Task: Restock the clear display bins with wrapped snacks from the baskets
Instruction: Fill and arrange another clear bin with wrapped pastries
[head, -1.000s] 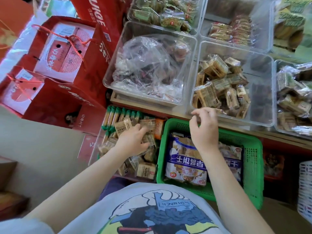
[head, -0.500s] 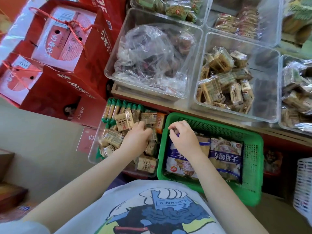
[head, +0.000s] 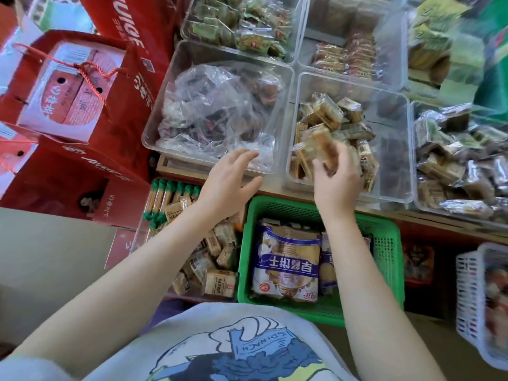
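My right hand is raised over the front edge of a clear display bin partly filled with small tan wrapped snacks. It holds a wrapped snack between thumb and fingers. My left hand hovers with fingers spread and nothing in it, near the front wall of the neighbouring clear bin that holds crumpled clear plastic. Below, a clear basket holds several tan wrapped snacks and green-capped sticks. The green basket holds blue and white biscuit bags.
Red gift bags crowd the left side. More clear bins with wrapped snacks fill the back row and the right. A white mesh basket stands at the lower right. A wooden shelf edge runs under the bins.
Both hands have risen from the baskets toward the display bins. The right hand now carries a wrapped snack over the tan-snack bin; the left has left the clear basket with its fingers spread.
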Available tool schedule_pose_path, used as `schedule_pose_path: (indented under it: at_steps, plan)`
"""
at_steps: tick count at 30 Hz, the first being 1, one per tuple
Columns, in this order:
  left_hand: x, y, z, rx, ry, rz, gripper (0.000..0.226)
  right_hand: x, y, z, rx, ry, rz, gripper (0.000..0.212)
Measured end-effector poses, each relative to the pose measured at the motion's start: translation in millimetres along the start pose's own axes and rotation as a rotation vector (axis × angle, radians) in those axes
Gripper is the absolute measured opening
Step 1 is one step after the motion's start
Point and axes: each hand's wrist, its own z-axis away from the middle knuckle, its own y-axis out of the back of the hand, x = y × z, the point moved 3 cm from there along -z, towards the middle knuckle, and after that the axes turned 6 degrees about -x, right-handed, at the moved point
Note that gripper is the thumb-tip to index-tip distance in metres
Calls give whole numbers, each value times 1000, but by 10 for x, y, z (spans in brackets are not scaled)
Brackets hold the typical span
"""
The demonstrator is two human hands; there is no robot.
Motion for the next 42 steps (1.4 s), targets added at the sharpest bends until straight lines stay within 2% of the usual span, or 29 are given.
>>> schedule_pose_path:
  at_steps: [2,3,6,7,9,11,13,14,16,19,22,26,29,31,34,36,39,42]
  plan:
    - [-73,-85,-14,-40,-13,-93,54,133,8,-194,80,-67,53,45]
    - [-102,-122,-7,-47,-28,-132,52,200,-25,-282,37,-109,75,49]
    - [-167,-184,14,-32,-67,-136,49,361,-189,-463,-255,-176,174,50]
    - [-177,-182,19,-14,-80,-104,46,363,-221,-475,-304,-166,196,49]
    - [-190,-135,44,71,-104,-11,33,309,-237,-432,-269,-128,200,44]
    - [-244,-54,115,224,-90,65,17,192,-220,-273,-126,-57,172,38]
    - [-389,6,242,313,-14,86,4,48,-263,-12,-23,66,76,29]
    - [-510,3,320,307,47,80,6,-22,-320,142,-23,142,20,26]
    - [-805,-49,495,239,180,43,11,-106,-494,478,-101,237,-68,23]
    - [-1243,-151,757,116,408,-19,28,-69,-802,912,-271,195,-117,22]
    - [-1553,-289,912,-51,565,-81,63,14,-1026,1182,-436,131,-82,23]
    - [-1635,-385,853,-87,504,-32,87,0,-1107,1229,-535,121,-38,22]
    - [-1592,-455,773,-240,465,-80,117,-53,-1114,1165,-558,117,-25,21]
    - [-1593,-512,766,-295,430,-141,123,-95,-1123,1126,-569,98,-31,20]
    - [-1598,-513,759,-173,418,-109,117,-153,-1153,1109,-583,92,-32,20]
    - [-1535,-523,724,-144,414,-180,107,-184,-1172,1132,-593,96,-30,19]
    - [-1440,-562,608,-194,385,-338,68,-195,-1189,1198,-619,83,-21,20]
    - [-1406,-511,562,-109,386,-284,31,-151,-1181,1243,-643,48,-21,20]
